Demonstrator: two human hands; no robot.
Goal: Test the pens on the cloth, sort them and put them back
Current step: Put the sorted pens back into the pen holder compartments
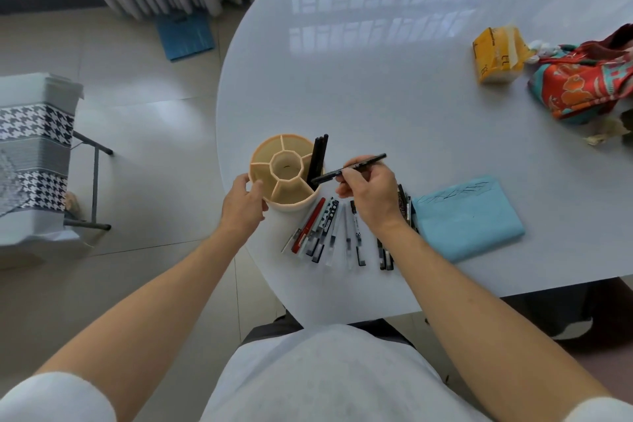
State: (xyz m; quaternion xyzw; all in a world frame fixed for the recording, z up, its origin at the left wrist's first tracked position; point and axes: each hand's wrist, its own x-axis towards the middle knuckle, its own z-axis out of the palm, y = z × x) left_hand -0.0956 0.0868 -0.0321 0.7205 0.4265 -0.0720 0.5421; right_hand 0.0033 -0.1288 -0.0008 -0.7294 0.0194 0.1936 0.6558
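A beige round pen holder (270, 166) with several compartments stands near the table's left edge. A few black pens (318, 159) stand in its right compartment. My left hand (243, 202) grips the holder's near-left wall. My right hand (368, 192) pinches a black pen (366, 162), held almost level just right of the holder, its tip pointing at the holder. Several pens (329, 229) lie fanned out on the table in front of the holder, some hidden under my right wrist. A light blue cloth (469, 219) with pen marks lies to the right.
The white table (376, 79) has its curved edge on the left. A yellow packet (496, 56) and a red patterned bag (589, 82) sit at the far right. Beside the table, on the floor, stands a frame draped with houndstooth fabric (30, 147).
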